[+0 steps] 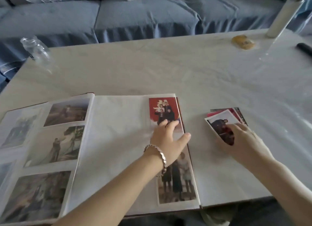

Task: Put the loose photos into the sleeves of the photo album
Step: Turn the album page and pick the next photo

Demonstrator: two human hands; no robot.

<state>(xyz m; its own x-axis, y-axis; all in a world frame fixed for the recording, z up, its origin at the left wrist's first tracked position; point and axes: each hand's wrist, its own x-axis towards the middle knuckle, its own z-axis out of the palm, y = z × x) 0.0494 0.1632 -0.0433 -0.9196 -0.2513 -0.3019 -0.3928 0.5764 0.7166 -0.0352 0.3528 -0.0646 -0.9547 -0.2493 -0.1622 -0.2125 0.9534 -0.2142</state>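
Note:
The photo album lies open on the table near its front edge. Its left page holds several sleeved photos. On the right page a red-backed photo sits at the top right and a group photo lower down. My left hand, a silver bracelet on its wrist, rests with spread fingers on the right page, its fingertips on the red photo's lower edge. To the right of the album lies a small stack of loose photos. My right hand pinches the top photo of that stack and tilts it up.
A clear glass jar stands at the table's far left corner. A yellow object, a tall white cylinder and a black object sit at the far right. A blue sofa runs behind the table.

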